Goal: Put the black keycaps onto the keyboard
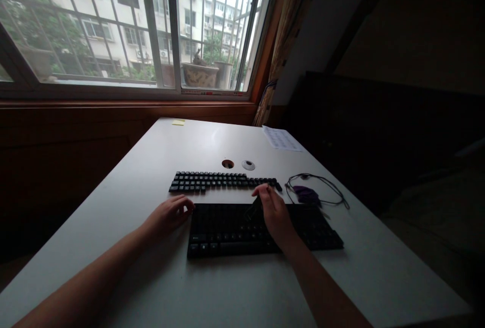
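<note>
A black keyboard (242, 248) lies across the desk in front of me, with keycaps on its lower rows and a darker, bare-looking upper left part. My left hand (175, 212) rests at its far left corner, fingers curled, the fingertips against the edge. Over the middle of the keyboard, my right hand (276, 214) is closed on a small dark tool (253, 209) with a thin, loop-like end pointing down to the left. The tool's upper part is hidden by the fingers. Behind the keyboard, loose black keycaps (212, 181) stand in rows.
A black cable (337, 191) lies coiled beside a purple cloth (306, 195) to the right. Farther back are a round desk hole (228, 164), its cover (248, 165), printed paper (282, 139) and a yellow sticky note (178, 122). The white desk (125, 181) ends near a barred window.
</note>
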Available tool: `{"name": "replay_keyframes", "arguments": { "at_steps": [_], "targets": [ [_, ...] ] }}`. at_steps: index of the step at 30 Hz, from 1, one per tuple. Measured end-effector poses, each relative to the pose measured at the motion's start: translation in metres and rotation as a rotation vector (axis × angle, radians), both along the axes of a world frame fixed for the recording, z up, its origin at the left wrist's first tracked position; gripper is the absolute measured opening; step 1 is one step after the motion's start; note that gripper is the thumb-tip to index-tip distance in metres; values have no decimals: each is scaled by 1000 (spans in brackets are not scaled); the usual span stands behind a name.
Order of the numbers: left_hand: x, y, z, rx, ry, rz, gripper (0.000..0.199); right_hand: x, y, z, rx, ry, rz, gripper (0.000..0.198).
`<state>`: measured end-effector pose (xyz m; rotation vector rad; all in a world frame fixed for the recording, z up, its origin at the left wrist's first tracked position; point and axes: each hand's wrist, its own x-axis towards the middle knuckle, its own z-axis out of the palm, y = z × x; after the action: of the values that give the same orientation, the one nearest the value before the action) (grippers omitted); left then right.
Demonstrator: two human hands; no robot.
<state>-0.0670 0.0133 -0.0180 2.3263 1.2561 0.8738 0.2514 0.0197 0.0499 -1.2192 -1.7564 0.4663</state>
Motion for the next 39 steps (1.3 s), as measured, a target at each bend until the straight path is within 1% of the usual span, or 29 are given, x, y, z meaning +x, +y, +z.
{"name": "replay_keyframes", "arguments": {
  "at_steps": [2,4,7,13,20,29,33,39],
  "targets": [
    [0,0,1,-4,-8,-2,10,7,-11,-17,-25,41,-61,37],
    [1,0,1,0,-21,-3,11,11,-19,-30,-30,56,-68,35],
    [2,-1,1,9,-27,2,10,11,-23,-40,9,62,-69,32],
    [5,-5,4,11,-18,43,11,7,-22,-41,67,17,-10,29],
    [5,-5,4,3,-13,53,13,9,-19,-48,62,49,-27,30],
    [7,-8,9,-24,-10,63,13,8,-16,-47,71,21,8,30],
    [7,-9,9,-38,-27,74,12,9,-16,-48,55,47,-7,31],
    [5,-9,9,-35,-21,50,14,14,-17,-49,-21,161,-54,34]
  ]
}}
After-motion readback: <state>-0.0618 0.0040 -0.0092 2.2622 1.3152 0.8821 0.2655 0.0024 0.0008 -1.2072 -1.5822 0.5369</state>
